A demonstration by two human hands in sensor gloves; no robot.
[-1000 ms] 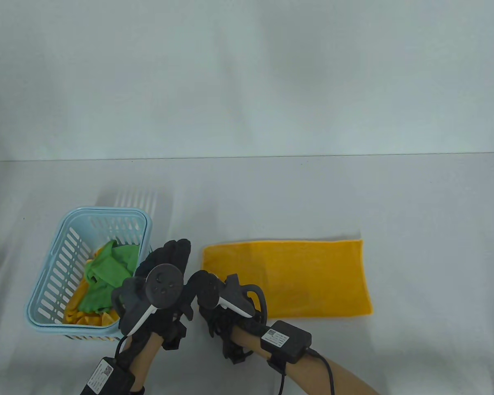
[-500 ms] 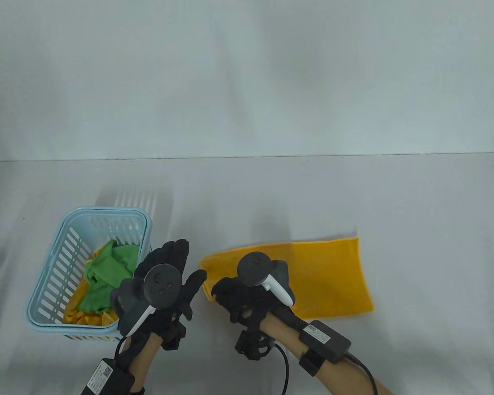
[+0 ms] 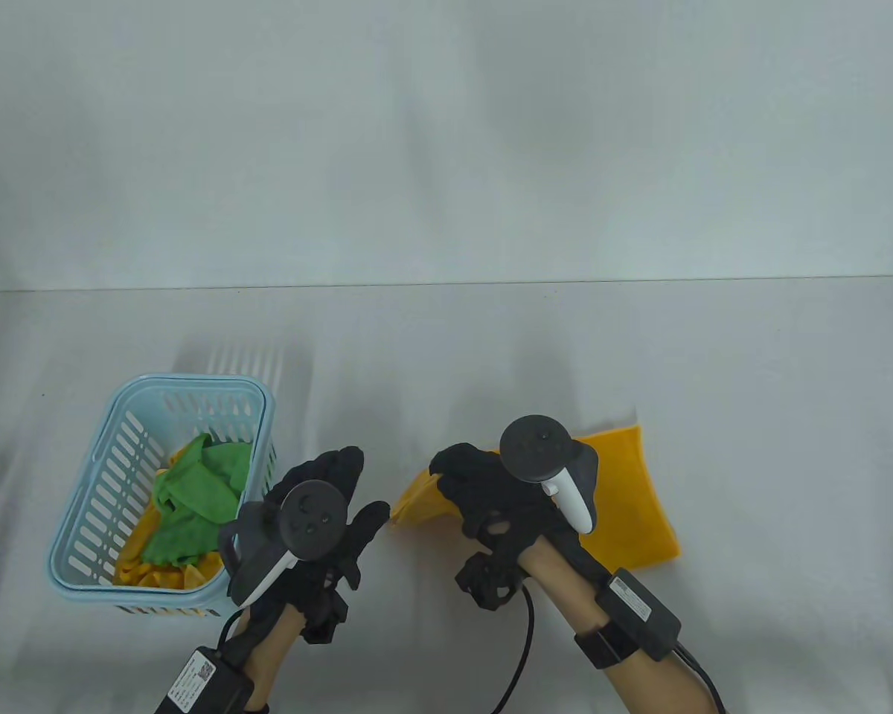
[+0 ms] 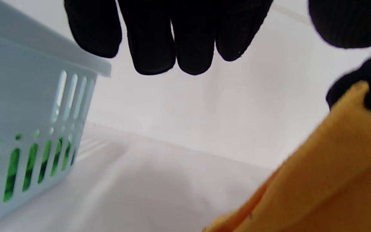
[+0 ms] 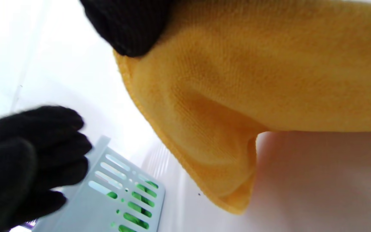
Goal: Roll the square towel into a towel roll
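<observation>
The yellow towel (image 3: 629, 494) is lying folded on the white table (image 3: 751, 387), to the right of the blue basket (image 3: 82, 513); its end nearer the basket is hanging lifted off the surface. The right hand (image 3: 491, 498) is gripping that raised end, fingers (image 5: 127, 25) curled over the cloth edge. The basket is holding crumpled green cloth (image 3: 193, 498) lying over yellow cloth (image 3: 145, 569). The left hand (image 3: 320, 506) is hovering between the basket and the towel, fingers (image 4: 172, 38) relaxed and nearly straight, holding nothing.
</observation>
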